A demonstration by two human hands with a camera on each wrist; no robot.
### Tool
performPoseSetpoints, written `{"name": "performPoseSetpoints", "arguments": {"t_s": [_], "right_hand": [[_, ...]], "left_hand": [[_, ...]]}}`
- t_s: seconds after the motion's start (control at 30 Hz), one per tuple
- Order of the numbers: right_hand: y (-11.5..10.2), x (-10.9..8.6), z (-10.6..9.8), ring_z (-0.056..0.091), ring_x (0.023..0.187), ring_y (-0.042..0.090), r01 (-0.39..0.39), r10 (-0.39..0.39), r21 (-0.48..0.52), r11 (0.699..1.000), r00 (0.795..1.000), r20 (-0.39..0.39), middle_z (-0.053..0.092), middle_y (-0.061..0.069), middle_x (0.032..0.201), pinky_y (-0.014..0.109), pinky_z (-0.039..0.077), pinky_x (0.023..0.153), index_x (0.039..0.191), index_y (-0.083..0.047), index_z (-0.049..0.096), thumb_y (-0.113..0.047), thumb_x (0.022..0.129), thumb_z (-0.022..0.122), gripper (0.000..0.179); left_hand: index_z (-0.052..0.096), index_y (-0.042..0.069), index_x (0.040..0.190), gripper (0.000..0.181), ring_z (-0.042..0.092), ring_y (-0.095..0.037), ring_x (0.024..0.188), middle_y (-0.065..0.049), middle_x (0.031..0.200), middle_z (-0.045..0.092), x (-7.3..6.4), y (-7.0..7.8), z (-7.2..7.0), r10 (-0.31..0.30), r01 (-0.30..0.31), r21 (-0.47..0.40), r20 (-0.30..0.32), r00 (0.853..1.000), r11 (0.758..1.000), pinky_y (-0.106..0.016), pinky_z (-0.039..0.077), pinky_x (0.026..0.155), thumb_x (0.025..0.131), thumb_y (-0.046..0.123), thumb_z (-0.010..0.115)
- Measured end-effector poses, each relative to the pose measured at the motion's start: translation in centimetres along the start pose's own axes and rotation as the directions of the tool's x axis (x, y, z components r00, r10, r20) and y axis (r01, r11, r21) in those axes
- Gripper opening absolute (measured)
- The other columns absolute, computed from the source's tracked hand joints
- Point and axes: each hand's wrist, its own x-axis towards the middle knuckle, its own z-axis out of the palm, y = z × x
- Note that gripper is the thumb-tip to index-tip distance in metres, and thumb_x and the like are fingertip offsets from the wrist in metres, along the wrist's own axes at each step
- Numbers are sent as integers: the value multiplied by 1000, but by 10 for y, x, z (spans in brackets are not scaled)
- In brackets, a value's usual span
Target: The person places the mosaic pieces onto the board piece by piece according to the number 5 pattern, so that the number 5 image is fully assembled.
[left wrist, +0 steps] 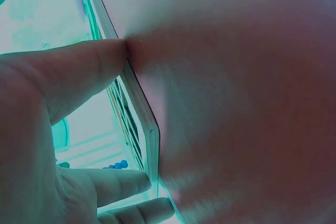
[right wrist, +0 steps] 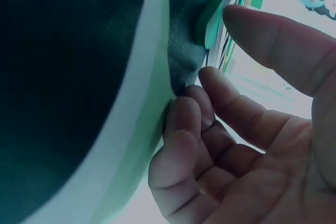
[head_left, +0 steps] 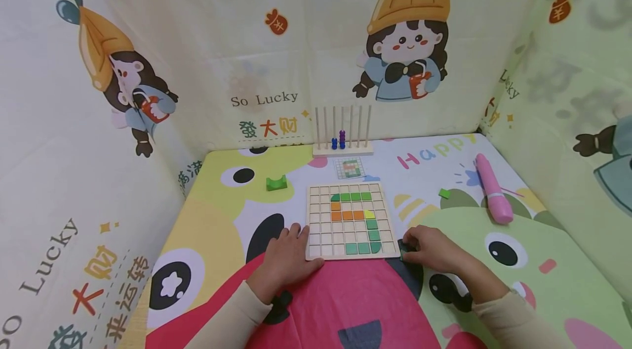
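A wooden grid board (head_left: 323,228) lies on the printed cloth, with green, orange and yellow tiles (head_left: 353,215) set in some of its cells. My left hand (head_left: 291,253) rests at its near left corner, fingers fairly straight along the left side. The left thumb (left wrist: 100,61) touches the near edge. Beside the near right corner is my right hand (head_left: 432,250), its fingers loosely bent. A green tile (right wrist: 210,22) lies on the cloth against the board's edge, by the tip of the right thumb (right wrist: 252,30); the other fingers are apart from it.
Behind the board lie a pattern card (head_left: 349,168) and a peg rack (head_left: 343,150) with blue and purple beads. A green curved block (head_left: 276,183) lies to the left. To the right are a small green tile (head_left: 444,193) and a pink rod-shaped object (head_left: 495,190). Printed cloth walls (head_left: 197,36) surround the table.
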Motion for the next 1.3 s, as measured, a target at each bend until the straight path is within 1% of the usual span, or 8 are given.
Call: {"name": "performPoseSetpoints", "arguments": {"t_s": [0.17, 0.3, 0.43, 0.57, 0.73, 0.97, 1.13, 1.3], "right_hand": [[-4, -2, 7, 53, 75, 15, -25, 24, -66, 998, 999, -24, 59, 0, 82, 32, 46, 65, 95, -8, 68, -25, 82, 87, 29], [-9, -1, 9, 53, 73, 15, -67, 64, -100, 993, 997, -35, 60, 0, 81, 32, 45, 63, 94, -9, 68, -28, 82, 86, 29], [-12, -1, 10, 54, 73, 15, -92, 89, -121, 988, 996, -33, 61, 0, 80, 32, 46, 64, 93, -9, 69, -26, 83, 86, 26], [-12, -2, 11, 54, 74, 15, -78, 73, -142, 987, 997, -40, 61, 0, 80, 34, 47, 66, 93, -8, 68, -23, 84, 85, 25], [-11, -4, 11, 53, 72, 15, -54, 44, -150, 987, 997, -67, 58, -1, 77, 34, 46, 65, 89, -10, 63, -20, 85, 84, 24], [-11, -4, 11, 54, 73, 15, -47, 37, -117, 992, 996, -86, 58, 0, 78, 34, 48, 66, 96, -6, 65, -17, 85, 84, 24], [-11, -5, 13, 53, 73, 16, -48, 39, -91, 995, 994, -99, 58, 1, 78, 34, 47, 66, 92, -8, 64, -14, 84, 84, 23], [-9, -7, 15, 53, 73, 15, -36, 24, -96, 995, 992, -121, 58, -1, 78, 33, 45, 66, 91, -11, 63, -15, 84, 85, 24]], "left_hand": [[50, 7, 151, 94, 55, -30, 121, -14, 141, 54, -1, 0, -1, 5, -5, 5, -2, 1000, 1000, -51, 58, 84, 81, 63, 76], [50, 7, 151, 94, 55, -30, 121, -14, 141, 54, 0, 0, 0, 5, -5, 6, -5, 1000, 1000, -51, 57, 85, 81, 63, 76], [50, 7, 151, 94, 55, -30, 121, -14, 142, 54, 0, 0, 1, 7, -7, 6, -6, 1000, 1000, -51, 57, 85, 80, 62, 76], [50, 7, 151, 94, 55, -30, 121, -14, 141, 54, 0, 1, 1, 5, -5, 2, -7, 1000, 1000, -51, 57, 85, 80, 62, 77], [50, 7, 151, 95, 55, -30, 120, -14, 141, 54, 0, 1, 2, -3, 3, 1, -6, 1000, 1000, -50, 57, 85, 79, 63, 77], [50, 8, 151, 95, 56, -29, 119, -13, 141, 55, 1, 0, 2, -9, 9, -7, -3, 1000, 1000, -49, 58, 84, 79, 62, 78], [50, 8, 151, 94, 56, -29, 119, -14, 140, 55, 1, 0, 3, -6, 6, -5, -3, 1000, 1000, -50, 57, 85, 79, 63, 77], [50, 8, 151, 94, 55, -29, 119, -14, 141, 54, 0, 0, 2, -6, 6, -7, -2, 1000, 1000, -50, 57, 85, 80, 62, 77]]}}
